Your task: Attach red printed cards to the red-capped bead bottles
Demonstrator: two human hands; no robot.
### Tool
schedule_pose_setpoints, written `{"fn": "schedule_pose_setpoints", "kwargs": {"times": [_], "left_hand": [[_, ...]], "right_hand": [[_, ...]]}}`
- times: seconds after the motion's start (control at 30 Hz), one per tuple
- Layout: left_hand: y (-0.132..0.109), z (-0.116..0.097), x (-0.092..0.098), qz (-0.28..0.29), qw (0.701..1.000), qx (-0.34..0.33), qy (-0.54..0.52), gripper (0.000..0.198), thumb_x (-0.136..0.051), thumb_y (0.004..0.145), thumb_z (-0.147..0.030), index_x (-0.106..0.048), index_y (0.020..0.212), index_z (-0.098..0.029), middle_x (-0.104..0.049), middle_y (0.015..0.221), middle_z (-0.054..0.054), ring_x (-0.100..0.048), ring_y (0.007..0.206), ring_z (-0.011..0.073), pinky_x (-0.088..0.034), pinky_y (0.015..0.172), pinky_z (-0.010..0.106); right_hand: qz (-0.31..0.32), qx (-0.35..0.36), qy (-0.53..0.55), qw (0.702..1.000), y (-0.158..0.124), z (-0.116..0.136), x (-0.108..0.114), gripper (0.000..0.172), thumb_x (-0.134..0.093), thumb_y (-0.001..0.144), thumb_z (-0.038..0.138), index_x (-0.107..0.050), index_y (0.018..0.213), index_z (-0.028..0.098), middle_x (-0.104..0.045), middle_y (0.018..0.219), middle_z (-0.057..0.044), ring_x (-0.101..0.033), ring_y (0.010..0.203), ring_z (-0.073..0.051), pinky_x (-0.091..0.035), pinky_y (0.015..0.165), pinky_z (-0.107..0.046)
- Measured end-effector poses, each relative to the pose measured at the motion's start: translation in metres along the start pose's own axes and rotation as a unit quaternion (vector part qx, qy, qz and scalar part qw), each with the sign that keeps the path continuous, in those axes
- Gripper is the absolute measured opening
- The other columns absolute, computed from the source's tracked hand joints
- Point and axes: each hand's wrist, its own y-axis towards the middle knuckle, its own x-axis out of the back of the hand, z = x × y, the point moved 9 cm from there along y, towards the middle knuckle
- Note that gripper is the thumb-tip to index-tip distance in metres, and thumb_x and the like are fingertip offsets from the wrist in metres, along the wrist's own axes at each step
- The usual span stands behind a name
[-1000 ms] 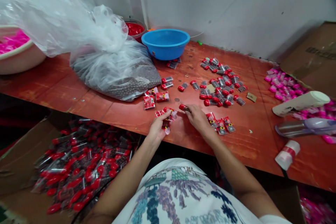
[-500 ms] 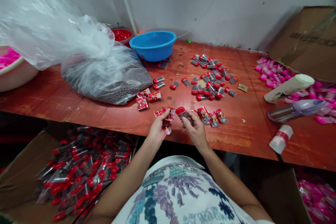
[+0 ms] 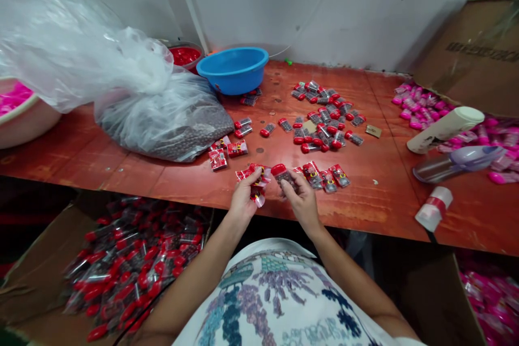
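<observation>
My left hand [image 3: 242, 194] is closed on several red printed sachets [image 3: 258, 179] with clear edges. In my right hand [image 3: 303, 197] is a small clear bottle [image 3: 281, 174] with a red cap and dark contents, tilted, its cap pointing up and left. Both hands are above the table's front edge, close together but apart. Just beyond my right hand lie a few flat red packets [image 3: 324, 175]. More red packets [image 3: 219, 159] rest left of centre. Farther back is a loose pile of red-capped bottles [image 3: 324, 119].
A clear plastic bag of dark beads [image 3: 170, 119] stands left, beside a blue basin [image 3: 233, 73]. Below left, a carton [image 3: 24, 286] holds many red-capped bottles. Pink bottles [image 3: 430, 108], a cream tumbler [image 3: 444, 130] and a purple-lidded bottle [image 3: 456, 165] are at right.
The view has shifted slightly. Both hands keep nearly the same pose, holding the same sachets and bottle.
</observation>
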Motion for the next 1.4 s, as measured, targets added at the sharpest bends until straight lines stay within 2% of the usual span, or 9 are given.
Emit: {"fn": "schedule_pose_setpoints", "kwargs": {"times": [0.33,0.5,0.6,0.77,0.87,1.03,1.13,1.3,1.4], "left_hand": [[0.002,-0.004,-0.003,0.028,0.999,-0.042,0.018,0.017,-0.079,0.058,-0.010,-0.064,0.065,-0.011,-0.064,0.056,-0.001,-0.055,0.043,0.0065,-0.042,0.041,0.016],[-0.002,-0.001,-0.010,0.094,0.992,-0.055,0.071,0.021,-0.081,0.057,-0.019,-0.063,0.065,-0.011,-0.061,0.053,-0.001,-0.052,0.042,0.0062,-0.037,0.039,0.016],[-0.004,-0.004,-0.012,0.107,0.989,-0.061,0.085,0.024,-0.082,0.057,-0.022,-0.061,0.063,-0.012,-0.059,0.051,-0.003,-0.050,0.041,0.0061,-0.034,0.038,0.016],[-0.006,-0.017,-0.015,0.109,0.984,-0.102,0.096,0.026,-0.083,0.054,-0.019,-0.059,0.065,-0.013,-0.060,0.057,-0.003,-0.053,0.046,0.0068,-0.039,0.044,0.017],[-0.008,-0.014,-0.019,0.129,0.978,-0.092,0.136,0.027,-0.083,0.055,-0.020,-0.061,0.067,-0.013,-0.059,0.056,-0.003,-0.051,0.046,0.0067,-0.039,0.044,0.018],[-0.009,-0.013,-0.021,0.142,0.966,-0.115,0.183,0.028,-0.085,0.051,-0.019,-0.064,0.068,-0.012,-0.061,0.059,-0.002,-0.051,0.050,0.0072,-0.041,0.050,0.019],[-0.009,-0.015,-0.023,0.153,0.957,-0.142,0.201,0.027,-0.085,0.051,-0.019,-0.065,0.069,-0.012,-0.064,0.063,-0.001,-0.056,0.055,0.0089,-0.045,0.056,0.020],[-0.009,-0.012,-0.024,0.165,0.957,-0.121,0.208,0.050,-0.086,0.049,-0.016,-0.067,0.095,-0.015,-0.070,0.073,0.001,-0.064,0.065,0.0133,-0.050,0.065,0.024],[-0.011,-0.011,-0.027,0.180,0.956,-0.102,0.208,0.062,-0.085,0.050,-0.016,-0.064,0.108,-0.016,-0.071,0.076,0.002,-0.065,0.066,0.0138,-0.050,0.065,0.023]], "right_hand": [[0.026,-0.032,0.019,0.999,-0.006,-0.003,-0.003,0.038,-0.062,0.081,0.038,-0.062,0.116,0.024,-0.062,0.091,-0.003,-0.059,0.063,-0.012,-0.055,0.053,-0.024],[0.013,-0.059,0.067,0.996,-0.004,-0.004,0.001,0.044,-0.062,0.081,0.037,-0.057,0.123,0.024,-0.063,0.082,0.000,-0.058,0.058,-0.011,-0.053,0.050,-0.023],[0.048,-0.074,0.072,0.994,-0.002,-0.005,-0.002,0.043,-0.065,0.079,0.035,-0.059,0.119,0.022,-0.062,0.078,0.001,-0.056,0.055,-0.009,-0.050,0.046,-0.020],[0.101,-0.085,0.057,0.990,-0.005,-0.008,-0.007,0.040,-0.066,0.078,0.034,-0.063,0.116,0.021,-0.059,0.071,0.002,-0.053,0.052,-0.008,-0.048,0.045,-0.019],[0.089,-0.052,0.019,0.995,-0.003,-0.005,-0.002,0.039,-0.064,0.080,0.034,-0.064,0.117,0.023,-0.059,0.079,0.000,-0.052,0.055,-0.009,-0.048,0.048,-0.021],[0.073,0.087,-0.095,0.989,-0.002,0.019,0.003,0.035,-0.060,0.085,0.027,-0.063,0.119,0.025,-0.060,0.091,-0.003,-0.057,0.076,-0.013,-0.048,0.068,-0.025],[0.085,0.105,-0.102,0.986,-0.004,0.021,0.000,0.035,-0.058,0.087,0.026,-0.061,0.122,0.026,-0.061,0.094,-0.004,-0.058,0.080,-0.014,-0.048,0.069,-0.026],[0.066,0.019,-0.014,0.998,-0.003,0.000,0.003,0.033,-0.061,0.085,0.029,-0.063,0.118,0.025,-0.062,0.093,-0.003,-0.058,0.070,-0.012,-0.049,0.063,-0.025],[0.085,-0.032,0.027,0.995,0.000,-0.008,0.003,0.034,-0.064,0.082,0.031,-0.064,0.115,0.024,-0.061,0.089,-0.002,-0.056,0.064,-0.010,-0.048,0.057,-0.023]]}}
